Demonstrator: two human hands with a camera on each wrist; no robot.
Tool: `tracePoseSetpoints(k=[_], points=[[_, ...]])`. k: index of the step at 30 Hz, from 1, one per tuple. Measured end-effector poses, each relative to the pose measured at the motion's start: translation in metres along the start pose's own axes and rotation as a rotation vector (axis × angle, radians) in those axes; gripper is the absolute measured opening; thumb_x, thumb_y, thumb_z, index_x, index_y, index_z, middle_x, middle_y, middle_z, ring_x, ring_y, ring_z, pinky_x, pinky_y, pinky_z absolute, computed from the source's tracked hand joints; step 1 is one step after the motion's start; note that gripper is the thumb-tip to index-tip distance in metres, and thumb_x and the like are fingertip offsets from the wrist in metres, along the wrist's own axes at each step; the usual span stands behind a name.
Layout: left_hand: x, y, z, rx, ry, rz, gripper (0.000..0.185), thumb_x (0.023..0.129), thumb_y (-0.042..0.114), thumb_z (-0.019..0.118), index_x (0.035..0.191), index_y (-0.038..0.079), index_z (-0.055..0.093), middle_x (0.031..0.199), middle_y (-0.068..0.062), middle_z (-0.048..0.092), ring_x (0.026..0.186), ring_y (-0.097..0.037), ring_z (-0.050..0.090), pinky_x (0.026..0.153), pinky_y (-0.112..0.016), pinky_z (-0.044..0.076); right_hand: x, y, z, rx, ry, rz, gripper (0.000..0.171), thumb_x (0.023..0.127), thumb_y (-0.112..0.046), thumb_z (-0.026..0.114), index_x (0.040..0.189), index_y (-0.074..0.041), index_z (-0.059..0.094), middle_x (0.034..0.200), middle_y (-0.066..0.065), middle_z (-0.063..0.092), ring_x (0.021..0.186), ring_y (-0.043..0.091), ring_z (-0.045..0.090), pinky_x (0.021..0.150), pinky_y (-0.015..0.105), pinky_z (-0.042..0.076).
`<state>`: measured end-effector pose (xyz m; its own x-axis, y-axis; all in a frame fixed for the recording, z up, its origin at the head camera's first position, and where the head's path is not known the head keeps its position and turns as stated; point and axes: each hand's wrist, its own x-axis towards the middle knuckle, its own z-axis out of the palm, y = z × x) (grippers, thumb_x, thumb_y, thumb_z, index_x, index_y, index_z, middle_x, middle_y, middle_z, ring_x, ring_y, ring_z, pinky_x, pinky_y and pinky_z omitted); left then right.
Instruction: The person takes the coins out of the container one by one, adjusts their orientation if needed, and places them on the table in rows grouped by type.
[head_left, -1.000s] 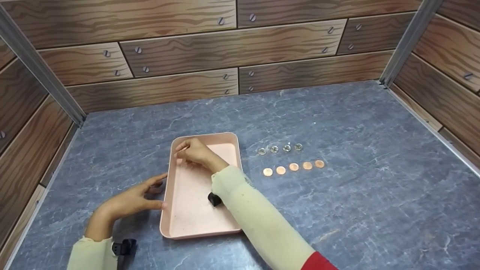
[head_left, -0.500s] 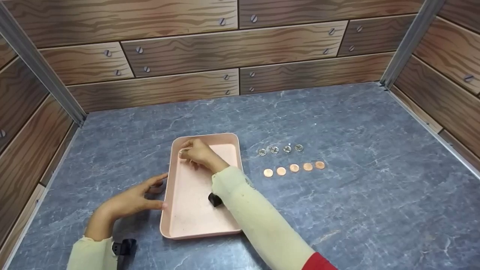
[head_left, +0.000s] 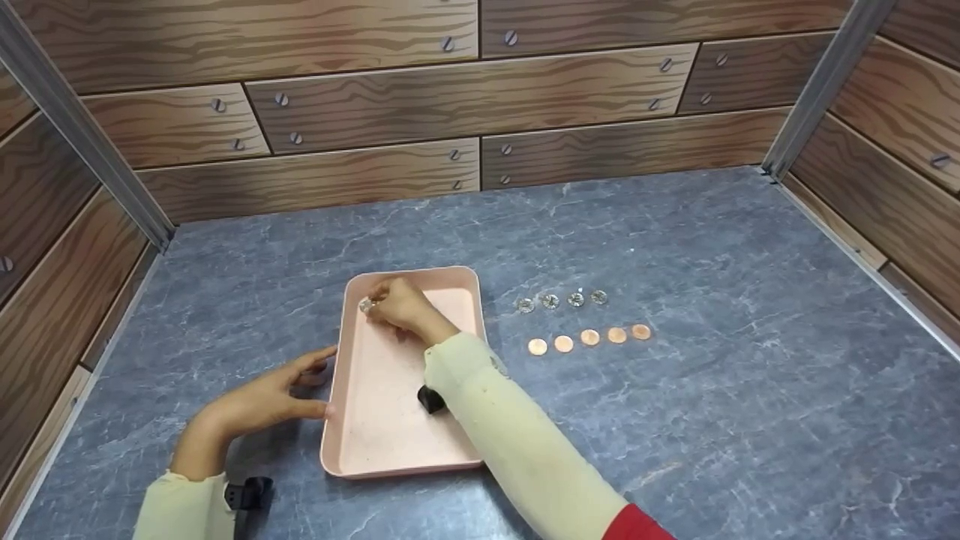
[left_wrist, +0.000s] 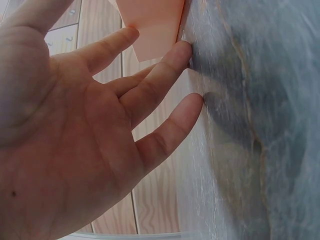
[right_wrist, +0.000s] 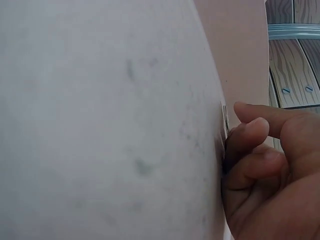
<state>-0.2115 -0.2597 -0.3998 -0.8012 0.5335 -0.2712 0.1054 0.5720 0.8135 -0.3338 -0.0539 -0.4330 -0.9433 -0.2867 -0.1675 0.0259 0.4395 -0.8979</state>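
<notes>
Pinching a small silver coin (head_left: 367,305) at the far-left corner of the pink tray (head_left: 409,450), the right hand (head_left: 399,307) has its fingertips curled down onto it; in the right wrist view the coin's thin edge (right_wrist: 225,119) shows just beside the bent fingers (right_wrist: 250,135), pressed against the tray floor. A coin like this is likely light, rigid and smooth, lying flat with little to catch, so it would be best taken by its rim between thumb and forefinger, or slid to the tray wall and tipped up first. It should not break, though it could slip and roll.

The left hand (head_left: 262,401) lies open with fingers spread and straight, fingertips (left_wrist: 182,50) touching the tray's left outer wall and the grey tabletop (head_left: 712,420), holding nothing.

To the right of the tray, well apart from both hands, sit a far row of 4 silver coins (head_left: 561,301) and a near row of 5 copper coins (head_left: 589,337).
</notes>
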Motion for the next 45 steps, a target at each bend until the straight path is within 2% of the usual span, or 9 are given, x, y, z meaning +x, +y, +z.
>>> tracePoseSetpoints(k=[7,10,17,20,23,25,33,40,45], points=[[0.001,0.001,0.000,0.005,0.004,-0.001,0.092,0.085,0.031,0.073,0.154,0.006,0.018,0.152,-0.034,0.025,0.137,-0.051,0.033,0.106,-0.057,0.039,-0.003,-0.002,-0.001,-0.032,-0.002,0.008,0.032,0.082,-0.001,0.067,0.114,-0.003,0.068,0.110,0.013,0.072,0.034,0.005,0.041,0.034,0.019,0.038],[0.002,0.001,0.000,0.010,0.005,-0.005,0.092,0.085,0.031,0.073,0.154,0.007,0.018,0.152,-0.034,0.025,0.137,-0.051,0.033,0.107,-0.057,0.039,-0.005,-0.003,-0.002,-0.062,0.002,0.004,0.028,0.083,-0.002,0.067,0.111,-0.003,0.068,0.112,0.013,0.071,0.034,0.005,0.041,0.033,0.019,0.038],[0.002,0.003,-0.001,0.013,0.001,-0.002,0.092,0.085,0.031,0.073,0.154,0.006,0.018,0.151,-0.034,0.026,0.136,-0.051,0.034,0.107,-0.057,0.038,-0.007,-0.004,-0.004,-0.168,0.023,-0.028,0.021,0.087,-0.013,0.067,0.107,-0.007,0.069,0.104,0.009,0.072,0.033,0.006,0.042,0.034,0.020,0.039],[0.002,0.003,-0.002,0.010,-0.001,-0.002,0.092,0.085,0.031,0.073,0.154,0.006,0.018,0.151,-0.034,0.025,0.136,-0.051,0.033,0.107,-0.058,0.038,-0.007,-0.006,-0.004,-0.247,0.034,-0.023,0.020,0.088,-0.017,0.067,0.107,-0.012,0.070,0.080,0.001,0.071,0.032,0.006,0.043,0.035,0.020,0.040],[0.003,0.004,-0.002,0.007,-0.002,-0.006,0.092,0.085,0.031,0.073,0.155,0.007,0.017,0.152,-0.034,0.025,0.138,-0.050,0.032,0.107,-0.058,0.038,-0.008,-0.007,-0.005,-0.323,0.043,-0.011,0.017,0.087,-0.020,0.067,0.104,-0.016,0.070,0.061,-0.006,0.058,0.032,0.005,0.042,0.036,0.020,0.038],[0.002,0.005,-0.003,0.012,-0.002,-0.005,0.092,0.085,0.032,0.073,0.155,0.007,0.017,0.152,-0.034,0.026,0.138,-0.050,0.032,0.107,-0.057,0.038,-0.008,-0.009,-0.005,-0.349,0.035,-0.003,0.015,0.087,-0.021,0.067,0.101,-0.017,0.068,0.055,-0.009,0.051,0.032,0.005,0.043,0.036,0.020,0.038],[0.001,0.003,-0.003,0.031,0.016,-0.025,0.092,0.085,0.034,0.074,0.154,0.009,0.019,0.151,-0.033,0.028,0.138,-0.049,0.033,0.109,-0.059,0.034,-0.012,-0.011,-0.006,-0.361,-0.009,-0.015,0.008,0.086,-0.019,0.069,0.093,-0.016,0.065,0.050,-0.008,0.046,0.037,0.006,0.045,0.040,0.021,0.039],[0.000,0.001,-0.001,0.041,0.020,-0.010,0.092,0.085,0.034,0.073,0.154,0.005,0.019,0.149,-0.034,0.032,0.136,-0.050,0.035,0.109,-0.061,0.032,-0.016,-0.009,-0.002,-0.438,0.029,-0.065,0.012,0.085,-0.020,0.071,0.096,-0.018,0.066,0.062,-0.008,0.052,0.051,0.007,0.048,0.053,0.023,0.037],[0.000,0.000,0.001,0.022,0.008,-0.019,0.091,0.086,0.032,0.072,0.154,0.005,0.018,0.150,-0.035,0.029,0.136,-0.050,0.034,0.107,-0.060,0.036,-0.017,-0.009,-0.001,-0.456,0.047,-0.076,0.012,0.083,-0.019,0.071,0.094,-0.019,0.064,0.071,-0.008,0.057,0.049,0.008,0.050,0.054,0.024,0.038]])
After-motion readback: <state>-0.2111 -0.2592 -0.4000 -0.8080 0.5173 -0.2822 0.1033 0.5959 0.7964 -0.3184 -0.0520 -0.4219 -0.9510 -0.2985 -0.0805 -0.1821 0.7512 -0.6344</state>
